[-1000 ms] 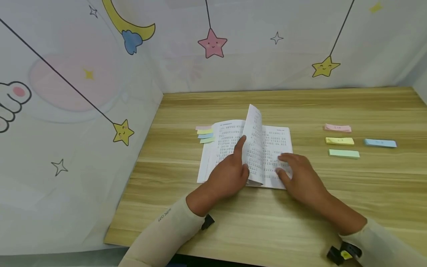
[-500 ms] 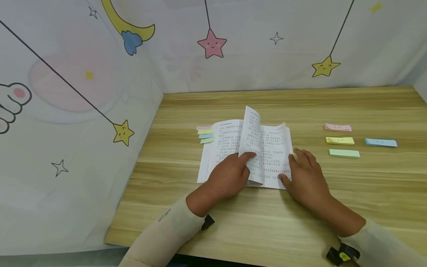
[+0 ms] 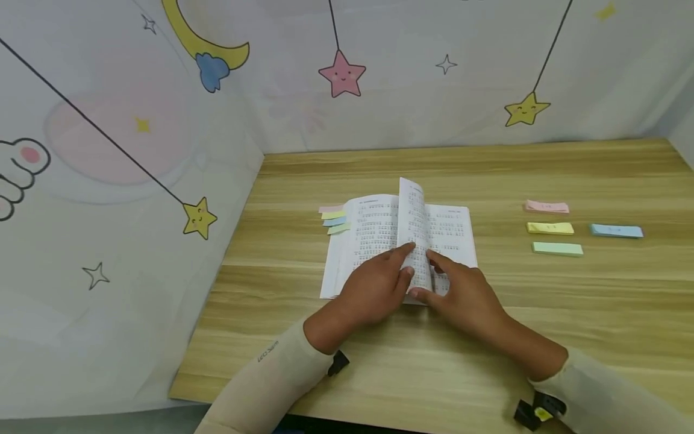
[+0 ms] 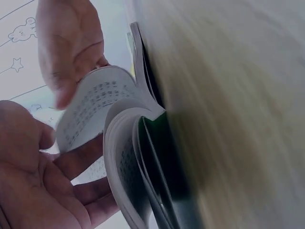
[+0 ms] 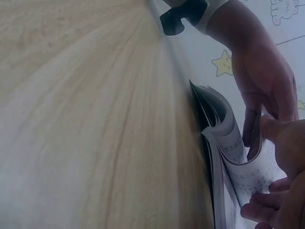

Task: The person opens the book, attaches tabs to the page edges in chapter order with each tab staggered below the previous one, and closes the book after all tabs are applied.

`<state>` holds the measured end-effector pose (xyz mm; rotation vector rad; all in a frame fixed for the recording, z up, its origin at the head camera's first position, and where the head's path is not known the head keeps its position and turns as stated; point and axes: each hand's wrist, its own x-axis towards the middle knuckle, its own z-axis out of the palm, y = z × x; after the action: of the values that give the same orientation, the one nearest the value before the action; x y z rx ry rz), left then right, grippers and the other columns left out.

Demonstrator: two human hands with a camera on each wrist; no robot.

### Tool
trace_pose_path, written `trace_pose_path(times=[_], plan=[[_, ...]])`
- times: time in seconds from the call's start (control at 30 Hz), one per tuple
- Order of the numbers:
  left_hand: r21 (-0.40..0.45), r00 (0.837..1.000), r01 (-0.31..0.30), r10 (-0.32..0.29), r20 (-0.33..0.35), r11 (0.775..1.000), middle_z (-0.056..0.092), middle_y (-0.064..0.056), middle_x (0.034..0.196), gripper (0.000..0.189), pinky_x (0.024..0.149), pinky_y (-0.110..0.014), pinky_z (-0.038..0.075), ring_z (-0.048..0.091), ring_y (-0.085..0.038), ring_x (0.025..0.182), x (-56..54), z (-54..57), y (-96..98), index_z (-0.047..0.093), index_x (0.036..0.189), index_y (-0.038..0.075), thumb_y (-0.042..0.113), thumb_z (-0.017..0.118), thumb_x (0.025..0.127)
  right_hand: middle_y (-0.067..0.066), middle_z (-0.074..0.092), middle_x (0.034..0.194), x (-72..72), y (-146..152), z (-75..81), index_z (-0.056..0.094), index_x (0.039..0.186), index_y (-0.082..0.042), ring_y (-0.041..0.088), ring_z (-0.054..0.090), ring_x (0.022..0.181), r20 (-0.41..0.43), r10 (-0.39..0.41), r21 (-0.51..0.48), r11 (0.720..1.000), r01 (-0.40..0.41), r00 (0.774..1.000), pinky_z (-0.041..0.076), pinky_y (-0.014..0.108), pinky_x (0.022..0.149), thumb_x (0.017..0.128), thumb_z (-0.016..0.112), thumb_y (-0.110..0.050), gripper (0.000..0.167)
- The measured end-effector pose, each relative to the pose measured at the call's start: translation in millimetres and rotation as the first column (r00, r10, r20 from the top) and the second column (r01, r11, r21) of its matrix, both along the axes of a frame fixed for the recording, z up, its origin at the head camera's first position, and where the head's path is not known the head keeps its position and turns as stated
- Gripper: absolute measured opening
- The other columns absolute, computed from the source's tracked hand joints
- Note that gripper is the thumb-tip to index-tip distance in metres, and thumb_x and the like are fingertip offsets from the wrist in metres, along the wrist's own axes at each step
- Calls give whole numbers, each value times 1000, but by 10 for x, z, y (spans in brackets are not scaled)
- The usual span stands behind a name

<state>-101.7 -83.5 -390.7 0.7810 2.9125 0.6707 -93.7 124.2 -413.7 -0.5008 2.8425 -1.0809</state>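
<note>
An open book [image 3: 374, 226] with rows of small print lies on the table, one page [image 3: 412, 208] standing up near its middle. My left hand [image 3: 376, 286] holds that raised page, index finger extended over it; in the left wrist view, its other fingers reach between the page and the left stack. My right hand [image 3: 463, 295] takes the same page by its free edge. In the right wrist view, the right thumb is on one side of the page and the fingers on the other. Coloured sticky tabs [image 3: 336, 221] stick out from the book's left edge.
On the right of the wooden table [image 3: 596, 313] lie pads of sticky tabs: pink [image 3: 547, 207], yellow [image 3: 550, 228], green [image 3: 557, 249] and blue [image 3: 617, 231]. A white cloth [image 3: 401, 114] printed with stars and a moon hangs behind and at the left.
My right hand flicked at the book's right edge half a second ago, then moved left to the raised page. My left index finger has bent inward from pointing up along the page.
</note>
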Motion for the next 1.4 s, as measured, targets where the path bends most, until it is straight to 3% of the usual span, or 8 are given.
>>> trace_pose_path(times=[0.13,0.37,0.6,0.9,1.03,1.2,1.3,1.4], plan=[[1,1000,20,-20,-5,1000,61,-11,140,49,97,-36,51,61,-20,125,8,18,13,38,158,14,19,41,109,16,63,137,2,12,-21,53,149,-5,35,62,123,-20,-13,23,1000,14,1000,50,53,95,84,85,-41,81],[-17,997,8,-9,-73,1000,61,-3,77,63,60,-29,49,58,-14,64,1,4,-4,26,162,12,10,50,104,27,54,143,23,22,-46,36,156,1,44,49,134,-32,-113,-86,990,110,993,40,61,103,94,74,-22,75],[-38,994,14,-18,-109,999,68,-12,129,46,81,-35,56,69,-20,109,10,4,-10,49,149,9,11,51,103,24,50,147,15,-19,-81,54,143,2,43,39,139,-325,-109,-68,993,92,939,23,65,103,87,77,-14,62],[-31,998,-1,-1,-62,1000,66,-11,133,42,93,-39,53,63,-23,122,12,9,-2,52,147,11,21,50,106,17,64,134,39,-72,-120,60,139,-3,36,54,128,-192,-21,71,997,35,981,27,57,101,85,84,-41,70],[-34,991,-112,109,-80,993,67,-9,129,47,97,-42,50,63,-26,120,25,10,-27,57,140,12,43,57,104,19,62,136,30,-22,-137,58,140,-2,39,52,130,-155,22,37,999,-16,988,31,58,106,95,74,-36,59],[-163,941,-291,252,-225,943,48,-23,148,47,112,-58,34,38,-44,142,36,35,-113,65,129,15,41,77,91,23,58,139,28,73,-184,54,143,3,43,48,133,-89,89,43,995,-86,992,34,58,110,104,60,-27,50],[-286,942,-260,177,-285,923,28,-25,161,47,116,-63,24,17,-48,151,22,58,-156,64,135,22,23,79,90,23,58,140,24,108,-198,52,145,3,43,47,134,-93,109,71,992,-103,990,34,57,110,102,62,-24,52],[-370,965,-55,-45,-257,927,33,-16,162,50,120,-53,20,15,-41,153,17,60,-172,63,138,23,8,73,91,24,58,139,23,126,-198,52,144,4,43,47,133,-99,114,86,991,-106,989,35,58,110,101,64,-23,53]])
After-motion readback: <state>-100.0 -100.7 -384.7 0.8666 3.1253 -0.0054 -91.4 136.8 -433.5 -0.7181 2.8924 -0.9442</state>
